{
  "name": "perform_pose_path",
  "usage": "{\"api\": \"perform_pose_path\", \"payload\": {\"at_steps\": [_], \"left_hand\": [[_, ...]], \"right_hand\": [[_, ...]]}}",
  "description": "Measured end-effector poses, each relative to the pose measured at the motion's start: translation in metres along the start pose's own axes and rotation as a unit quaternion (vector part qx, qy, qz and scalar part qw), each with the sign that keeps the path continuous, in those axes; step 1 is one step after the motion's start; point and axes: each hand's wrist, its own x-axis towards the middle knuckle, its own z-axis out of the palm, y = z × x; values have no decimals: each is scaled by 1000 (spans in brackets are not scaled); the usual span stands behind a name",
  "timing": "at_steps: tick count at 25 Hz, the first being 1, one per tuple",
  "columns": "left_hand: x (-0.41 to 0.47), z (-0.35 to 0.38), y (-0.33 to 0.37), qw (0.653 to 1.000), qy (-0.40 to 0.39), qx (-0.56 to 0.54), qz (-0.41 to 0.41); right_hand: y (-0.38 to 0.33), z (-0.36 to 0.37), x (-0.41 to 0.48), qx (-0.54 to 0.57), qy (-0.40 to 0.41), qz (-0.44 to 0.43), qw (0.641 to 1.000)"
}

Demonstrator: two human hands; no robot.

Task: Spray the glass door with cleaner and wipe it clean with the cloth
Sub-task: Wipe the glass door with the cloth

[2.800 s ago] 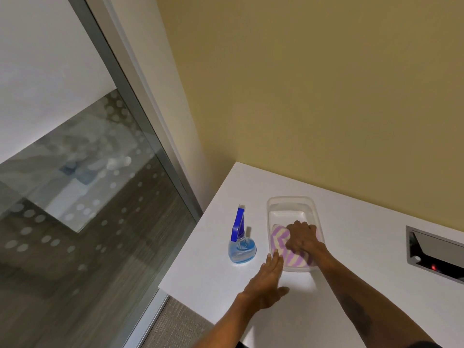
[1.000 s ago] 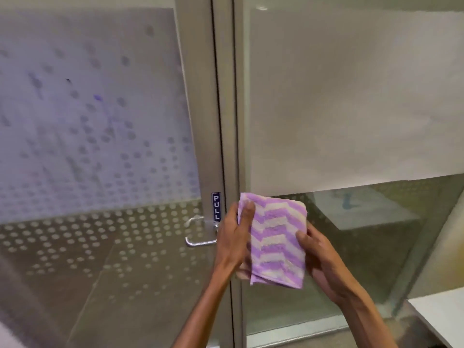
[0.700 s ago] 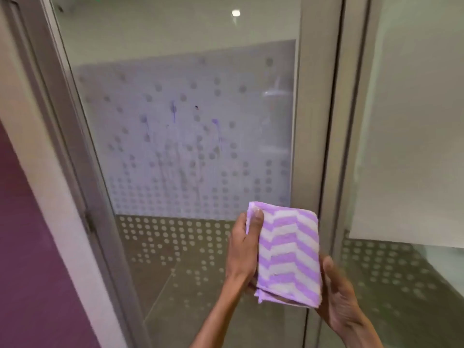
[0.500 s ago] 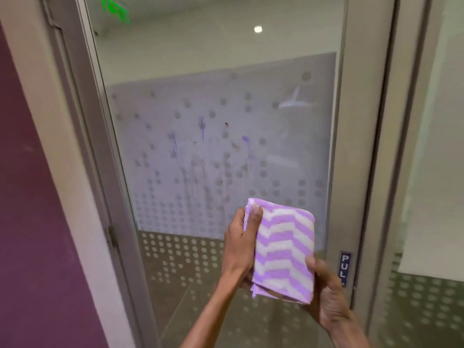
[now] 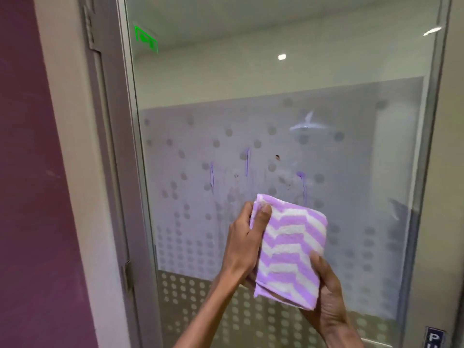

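Door: the glass door (image 5: 326, 84) fills most of my view; the pane is clear near its top edge.
Wall: a purple wall (image 5: 30, 197) runs down the left, beside the door's hinge side.
Frame: a grey metal frame (image 5: 113, 146) borders the door's left edge, and I can see a hinge (image 5: 128, 275) low on it.
Frosted band: a frosted band (image 5: 351, 172) with a dot pattern spans the middle of the pane from edge to edge.
Cloth: the folded purple-and-white zigzag cloth (image 5: 288, 252) is held up in front of the lower middle of the pane; I cannot tell whether it touches the glass.
Left hand: my feed shows the left hand (image 5: 242, 244) pinching the cloth's upper left corner, thumb on the front, fingers behind.
Right hand: the right hand (image 5: 326, 302) grips the lower right edge, thumb laid over the front.
Streaks: thin purple streaks (image 5: 247, 162) run down the frosted band just above the cloth.
Sign: a green sign (image 5: 147, 40) shows in the pane near the top left corner.
Label: a blue label (image 5: 433, 337) sits at the bottom right corner, partly cut off.
Speck: a small brown speck (image 5: 277, 157) sits among the streaks.
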Motion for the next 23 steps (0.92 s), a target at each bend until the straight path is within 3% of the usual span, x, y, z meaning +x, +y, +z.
{"api": "perform_pose_path", "payload": {"at_steps": [4, 6, 8, 10, 13, 16, 18, 20, 23], "left_hand": [[32, -31, -8, 996, 15, 42, 72], [55, -55, -12, 991, 52, 46, 110], [85, -85, -19, 976, 113, 78, 171], [120, -113, -30, 950, 129, 154, 238], [172, -153, -52, 904, 107, 292, 294], [214, -179, -77, 873, 91, 375, 299], [227, -180, -86, 863, 83, 396, 301], [233, -174, -89, 860, 96, 402, 299], [237, -167, -92, 855, 120, 407, 296]], "right_hand": [[7, 30, 19, -31, 1, -29, 999], [2, 43, 28, -116, 79, -132, 981], [-3, 61, 36, -211, 133, -248, 936], [-6, 75, 42, -320, 197, -360, 854], [-11, 84, 54, -434, 335, -474, 689], [-18, 73, 72, -499, 469, -520, 510], [-24, 69, 92, -579, 483, -502, 424], [-27, 74, 122, -682, 440, -442, 381], [-24, 75, 153, -769, 398, -330, 376]]}}
